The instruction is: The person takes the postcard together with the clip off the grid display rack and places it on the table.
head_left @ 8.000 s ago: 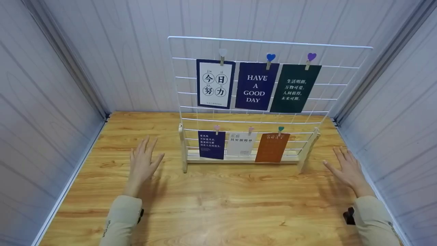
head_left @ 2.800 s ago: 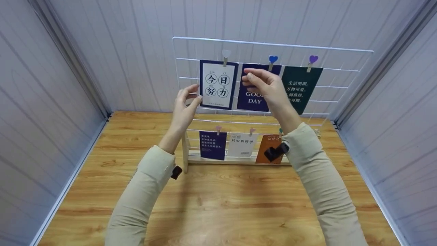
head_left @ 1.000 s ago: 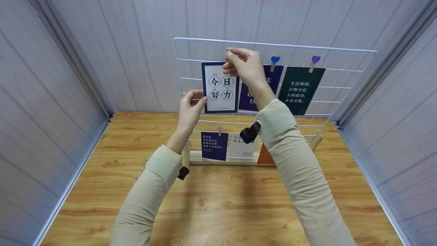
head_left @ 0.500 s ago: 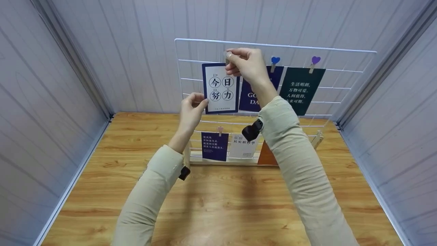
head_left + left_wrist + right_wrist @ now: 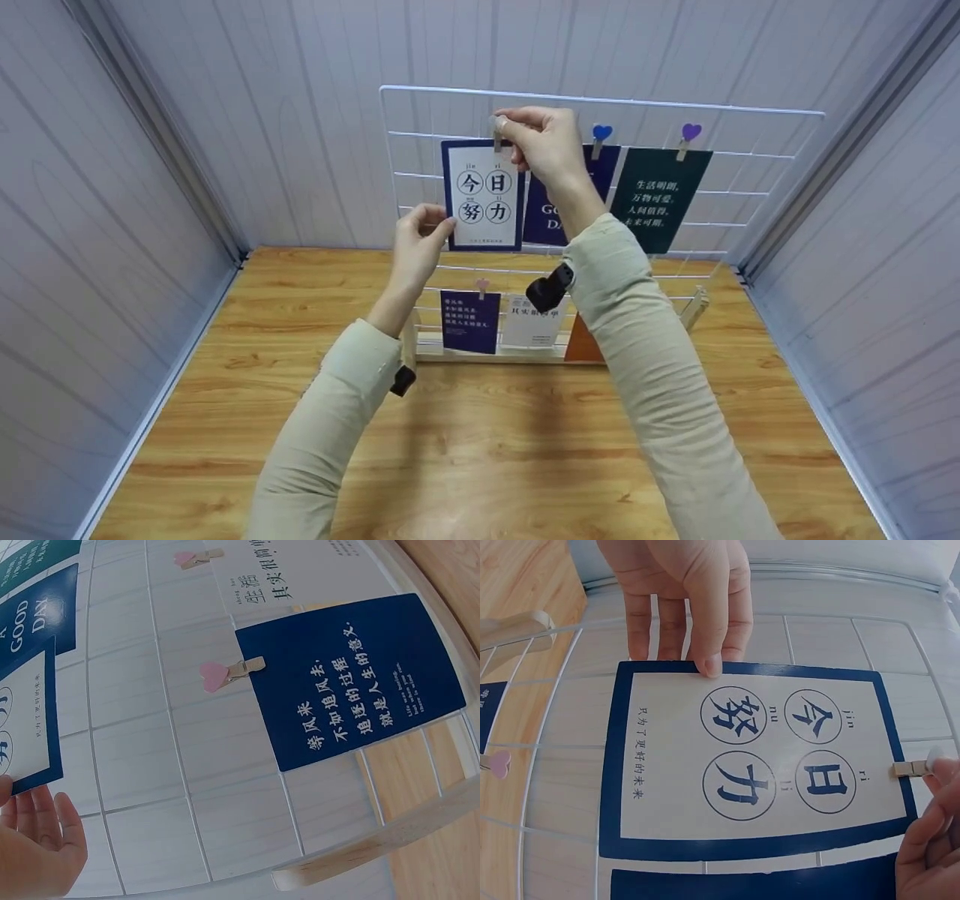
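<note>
A white card with a navy border [image 5: 484, 195] hangs at the upper left of the white wire grid. My left hand [image 5: 420, 244] pinches its left edge low down, thumb in front and fingers behind, as the right wrist view confirms. My right hand [image 5: 547, 146] pinches a small wooden clothespin [image 5: 911, 768] with a pale heart at the card's top edge. In that right wrist view the clothespin's tip overlaps the card's border. Beside it hangs a navy card [image 5: 544, 210], partly covered by my right hand and wrist.
The grid [image 5: 735, 111] stands on wooden feet [image 5: 696, 307] on a wood-grain table [image 5: 465, 457]. A green card [image 5: 660, 199] hangs to the right under a purple heart clothespin [image 5: 690, 136]. Below hang another navy card [image 5: 470, 322], a white card [image 5: 532, 326] and an orange card [image 5: 585, 341].
Both hands have risen from the table's sides to the upper left card. My right hand went from the middle card to the pale heart clothespin. In the last second the clothespin's wooden tip came into view.
</note>
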A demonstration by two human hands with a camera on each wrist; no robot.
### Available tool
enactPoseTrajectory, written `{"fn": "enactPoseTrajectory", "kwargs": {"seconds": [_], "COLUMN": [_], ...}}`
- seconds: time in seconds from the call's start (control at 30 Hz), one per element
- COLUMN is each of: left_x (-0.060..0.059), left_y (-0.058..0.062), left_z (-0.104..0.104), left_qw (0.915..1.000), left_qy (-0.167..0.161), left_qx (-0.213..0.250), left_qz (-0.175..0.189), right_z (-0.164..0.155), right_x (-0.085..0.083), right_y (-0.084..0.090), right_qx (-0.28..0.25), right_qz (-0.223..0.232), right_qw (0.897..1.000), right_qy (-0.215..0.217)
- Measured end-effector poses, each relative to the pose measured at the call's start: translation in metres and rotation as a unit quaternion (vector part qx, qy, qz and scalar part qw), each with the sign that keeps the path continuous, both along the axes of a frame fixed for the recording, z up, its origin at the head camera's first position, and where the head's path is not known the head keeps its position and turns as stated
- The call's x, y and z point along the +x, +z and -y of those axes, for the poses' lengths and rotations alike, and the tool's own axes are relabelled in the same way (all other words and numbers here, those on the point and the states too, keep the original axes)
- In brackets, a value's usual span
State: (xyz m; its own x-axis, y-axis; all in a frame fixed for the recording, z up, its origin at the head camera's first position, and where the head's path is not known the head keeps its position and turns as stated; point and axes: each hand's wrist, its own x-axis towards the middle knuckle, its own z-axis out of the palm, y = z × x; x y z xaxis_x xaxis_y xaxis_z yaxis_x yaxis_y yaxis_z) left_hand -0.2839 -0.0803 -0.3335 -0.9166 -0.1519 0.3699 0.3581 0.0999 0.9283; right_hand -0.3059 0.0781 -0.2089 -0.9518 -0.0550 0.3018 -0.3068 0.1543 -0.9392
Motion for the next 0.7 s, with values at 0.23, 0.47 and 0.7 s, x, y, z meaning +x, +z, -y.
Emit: {"fn": "enactPoseTrajectory", "kwargs": {"seconds": [0.23, 0.47, 0.7], "left_x": [0.0014, 0.0015, 0.0033], "left_y": [0.0014, 0.0013, 0.0022], "left_z": [-0.0010, 0.0017, 0.0058], "left_qw": [1.0000, 0.9999, 0.9998], "left_qy": [-0.008, -0.011, -0.015], "left_qx": [0.001, -0.013, -0.014], "left_qz": [0.002, 0.000, 0.005], "right_z": [0.0012, 0.0037, 0.0041], "right_x": [-0.0004, 0.0011, 0.0024], "right_y": [-0.0020, -0.0006, -0.0001], "right_qx": [-0.016, -0.041, -0.048], "right_qz": [-0.025, -0.034, -0.043], "right_qw": [1.000, 0.999, 0.998], "right_qy": [-0.008, 0.001, 0.014]}}
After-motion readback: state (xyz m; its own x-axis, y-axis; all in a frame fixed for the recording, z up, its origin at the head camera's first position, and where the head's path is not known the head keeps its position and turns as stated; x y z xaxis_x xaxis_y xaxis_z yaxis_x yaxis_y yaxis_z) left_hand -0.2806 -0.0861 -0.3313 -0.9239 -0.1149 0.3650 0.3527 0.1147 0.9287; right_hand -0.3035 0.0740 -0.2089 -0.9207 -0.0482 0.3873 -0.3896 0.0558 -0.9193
